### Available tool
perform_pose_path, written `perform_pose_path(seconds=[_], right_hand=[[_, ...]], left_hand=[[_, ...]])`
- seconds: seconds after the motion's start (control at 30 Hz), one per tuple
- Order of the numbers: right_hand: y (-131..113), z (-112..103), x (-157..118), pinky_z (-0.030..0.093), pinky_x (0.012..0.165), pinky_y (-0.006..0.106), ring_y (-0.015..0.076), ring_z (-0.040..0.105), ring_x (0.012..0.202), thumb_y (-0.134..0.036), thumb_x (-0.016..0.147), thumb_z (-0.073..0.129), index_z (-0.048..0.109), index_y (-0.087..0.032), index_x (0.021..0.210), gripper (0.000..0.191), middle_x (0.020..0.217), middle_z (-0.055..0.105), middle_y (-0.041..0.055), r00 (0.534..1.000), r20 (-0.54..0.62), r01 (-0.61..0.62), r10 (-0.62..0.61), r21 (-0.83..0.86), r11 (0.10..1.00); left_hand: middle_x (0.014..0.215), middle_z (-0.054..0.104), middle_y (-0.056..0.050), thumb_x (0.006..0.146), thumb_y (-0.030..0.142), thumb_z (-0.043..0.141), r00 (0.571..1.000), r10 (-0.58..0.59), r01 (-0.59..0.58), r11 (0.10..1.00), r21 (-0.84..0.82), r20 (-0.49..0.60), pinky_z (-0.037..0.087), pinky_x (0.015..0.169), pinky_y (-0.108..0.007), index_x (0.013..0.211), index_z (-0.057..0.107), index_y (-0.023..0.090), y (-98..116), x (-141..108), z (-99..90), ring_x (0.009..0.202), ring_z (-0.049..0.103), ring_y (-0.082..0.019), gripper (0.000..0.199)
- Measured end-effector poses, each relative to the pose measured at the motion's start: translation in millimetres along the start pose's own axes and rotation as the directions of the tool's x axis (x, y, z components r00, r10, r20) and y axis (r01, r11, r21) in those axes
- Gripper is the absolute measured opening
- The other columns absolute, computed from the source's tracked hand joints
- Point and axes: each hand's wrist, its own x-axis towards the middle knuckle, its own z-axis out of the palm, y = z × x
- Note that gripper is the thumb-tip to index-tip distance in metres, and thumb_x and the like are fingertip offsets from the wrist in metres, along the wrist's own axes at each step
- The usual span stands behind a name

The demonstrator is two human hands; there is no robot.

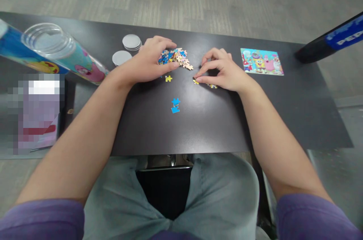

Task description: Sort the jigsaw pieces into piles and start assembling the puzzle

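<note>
My left hand (154, 60) rests with its fingers apart at the left side of a heap of puzzle pieces (177, 56), its thumb reaching over the near edge. To the right, my right hand (217, 69) pinches a small yellow puzzle piece (195, 81) between thumb and forefinger, low over the dark table (153, 130). More pieces (212, 86) lie partly hidden under that hand. A loose yellow piece (168, 78) sits just below the heap. Nearer to me are blue pieces (175, 109).
A colourful picture card (262, 62) lies at the right, with a dark bottle (317, 49) beyond it. Round silvery lids (131, 41) and clear-topped printed tubes (85, 64) stand or lie at the left. A blurred-out item (39, 115) is at the far left.
</note>
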Motion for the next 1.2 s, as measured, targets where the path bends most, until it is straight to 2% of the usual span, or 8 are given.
perform_pose_path(seconds=[0.17,0.27,0.47,0.57,0.7,0.83,1.0,1.2], right_hand=[[18.8,-15.9,-5.3,0.052,0.131,0.078,0.0460,0.075,0.132,-0.060,0.090,0.117,0.102,-0.042,0.111,0.031,0.123,0.083,0.0081,0.998,-0.044,-0.037,0.039,0.044,0.998],[22.2,-18.4,-5.0,0.058,0.127,0.074,0.0439,0.077,0.127,-0.066,0.095,0.112,0.101,-0.043,0.113,0.031,0.123,0.085,0.0080,0.996,-0.077,-0.044,0.050,0.073,0.996],[15.8,-7.3,0.3,0.061,0.117,0.069,0.0401,0.076,0.116,-0.068,0.106,0.098,0.099,-0.042,0.116,0.028,0.125,0.089,0.0084,0.997,-0.074,-0.031,0.035,0.056,0.998],[10.4,-2.3,1.9,0.060,0.117,0.069,0.0408,0.077,0.116,-0.066,0.108,0.096,0.096,-0.040,0.121,0.028,0.128,0.088,0.0101,0.994,-0.097,-0.042,0.044,0.028,0.999],[-1.0,10.4,5.8,0.060,0.121,0.072,0.0423,0.079,0.114,-0.061,0.110,0.097,0.093,-0.039,0.127,0.027,0.128,0.087,0.0114,0.986,-0.136,-0.103,0.098,-0.027,0.994],[-12.3,27.3,11.1,0.056,0.128,0.077,0.0426,0.082,0.112,-0.048,0.106,0.103,0.092,-0.035,0.126,0.026,0.129,0.085,0.0117,0.971,-0.214,-0.123,0.104,-0.077,0.989],[-20.5,34.3,14.9,0.055,0.127,0.077,0.0403,0.081,0.107,-0.044,0.107,0.101,0.092,-0.034,0.117,0.017,0.128,0.087,0.0104,0.969,-0.229,-0.115,0.091,-0.096,0.989],[-21.6,33.3,17.1,0.054,0.127,0.074,0.0408,0.079,0.111,-0.050,0.113,0.096,0.089,-0.035,0.110,0.017,0.119,0.085,0.0095,0.975,-0.214,-0.093,0.066,-0.115,0.989]], left_hand=[[0.196,0.062,-0.015,0.100,0.084,0.083,0.998,0.052,-0.052,0.999,0.007,0.022,0.039,0.160,-0.074,0.186,0.070,0.037,-16.3,-5.3,-2.0,0.189,0.049,-0.051,0.099],[0.200,0.057,-0.014,0.094,0.089,0.086,0.997,0.051,-0.051,0.999,-0.001,0.057,0.039,0.160,-0.073,0.189,0.069,0.038,-21.3,-5.9,-2.3,0.192,0.044,-0.052,0.109],[0.210,0.044,-0.012,0.077,0.110,0.090,0.993,0.014,-0.015,1.000,0.007,0.115,0.030,0.163,-0.077,0.200,0.055,0.036,-6.6,-8.6,-0.9,0.197,0.029,-0.058,0.148],[0.216,0.030,-0.010,0.066,0.120,0.090,0.991,-0.026,0.019,0.998,0.054,0.128,0.015,0.166,-0.081,0.207,0.041,0.036,1.7,-13.8,2.9,0.200,0.017,-0.061,0.171],[0.211,0.037,-0.015,0.056,0.119,0.100,0.994,0.001,-0.009,0.997,0.073,0.110,0.010,0.162,-0.087,0.204,0.044,0.041,5.6,-18.4,7.8,0.198,0.016,-0.069,0.176],[0.208,0.043,-0.016,0.062,0.116,0.098,0.995,0.002,-0.009,0.997,0.074,0.101,0.015,0.161,-0.086,0.203,0.046,0.042,10.5,-16.9,7.3,0.197,0.021,-0.069,0.167],[0.197,0.061,-0.006,0.092,0.110,0.070,0.995,-0.090,0.091,0.994,0.052,-0.032,0.026,0.159,-0.082,0.193,0.063,0.045,13.2,-8.7,1.2,0.193,0.035,-0.059,0.120],[0.185,0.074,-0.008,0.104,0.099,0.069,0.991,-0.060,0.066,0.997,0.046,-0.117,0.040,0.150,-0.084,0.180,0.076,0.047,0.0,-2.7,5.1,0.183,0.049,-0.056,0.093]])
